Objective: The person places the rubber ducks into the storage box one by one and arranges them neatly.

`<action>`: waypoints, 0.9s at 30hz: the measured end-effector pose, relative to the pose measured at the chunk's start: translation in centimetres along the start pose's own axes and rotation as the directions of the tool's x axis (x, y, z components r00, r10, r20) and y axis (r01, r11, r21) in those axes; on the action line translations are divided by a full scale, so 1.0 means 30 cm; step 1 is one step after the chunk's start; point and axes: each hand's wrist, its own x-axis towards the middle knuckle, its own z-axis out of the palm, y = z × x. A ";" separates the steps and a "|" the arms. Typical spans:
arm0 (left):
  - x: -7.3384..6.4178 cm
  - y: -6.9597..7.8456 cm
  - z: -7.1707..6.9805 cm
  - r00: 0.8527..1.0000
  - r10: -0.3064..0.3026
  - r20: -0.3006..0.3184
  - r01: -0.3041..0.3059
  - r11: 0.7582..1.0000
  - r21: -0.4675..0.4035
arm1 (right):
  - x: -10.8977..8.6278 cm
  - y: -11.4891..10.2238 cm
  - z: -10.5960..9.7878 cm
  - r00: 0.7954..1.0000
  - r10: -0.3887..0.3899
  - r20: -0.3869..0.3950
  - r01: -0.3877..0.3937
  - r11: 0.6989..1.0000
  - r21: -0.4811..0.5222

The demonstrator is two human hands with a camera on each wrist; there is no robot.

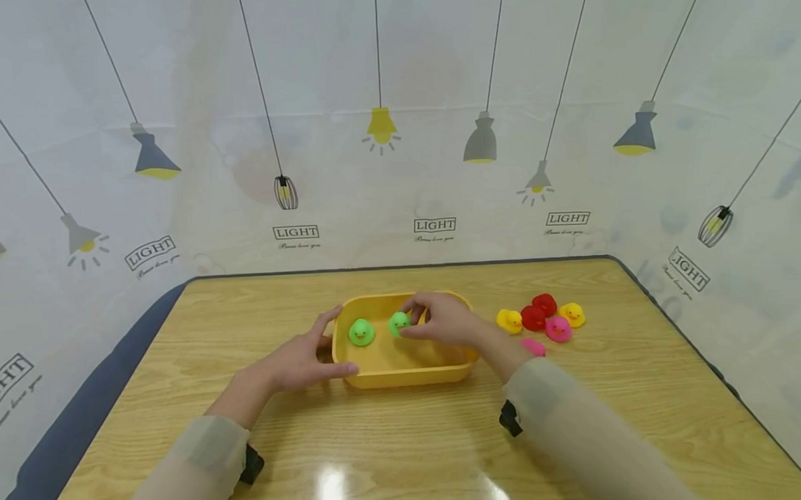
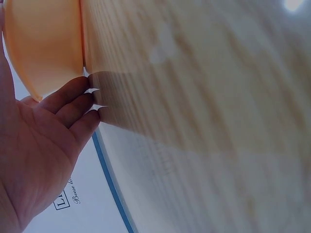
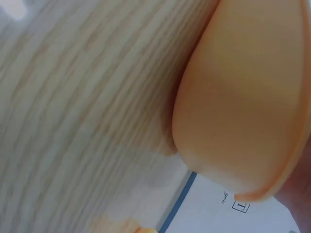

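A yellow plastic tub stands on the table before me. My left hand holds its left end, with the thumb on the near rim and the other fingers along the outer side. Inside the tub, on the left, sits a green toy duck. Over the tub's middle, my right hand pinches a second green toy duck between thumb and fingers. In the left wrist view, the left fingertips touch the tub's outer wall. The tub's side hides most of the right hand in the right wrist view.
Right of the tub lie several toy ducks: yellow ones, red ones and pink ones. One pink duck is partly hidden by my right forearm. The wooden table meets a lamp-patterned cloth at its far edge.
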 end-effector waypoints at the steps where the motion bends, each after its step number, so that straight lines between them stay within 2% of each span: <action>1: 0.000 0.000 0.000 1.000 -0.002 0.000 0.002 1.000 0.002 | 0.008 -0.001 0.007 1.000 0.001 0.004 -0.001 1.000 0.000; 11: 0.004 -0.008 0.001 1.000 0.000 0.003 0.000 1.000 0.001 | 0.060 -0.007 0.076 0.999 0.052 0.005 -0.052 0.998 0.045; 18: 0.002 -0.008 0.001 1.000 0.006 0.010 -0.006 1.000 -0.003 | 0.071 0.015 0.113 0.990 0.140 0.023 -0.141 0.983 0.115; 27: -0.002 0.001 -0.003 1.000 0.002 0.008 -0.002 1.000 -0.006 | 0.074 0.042 0.128 0.991 0.135 0.010 -0.135 0.990 0.034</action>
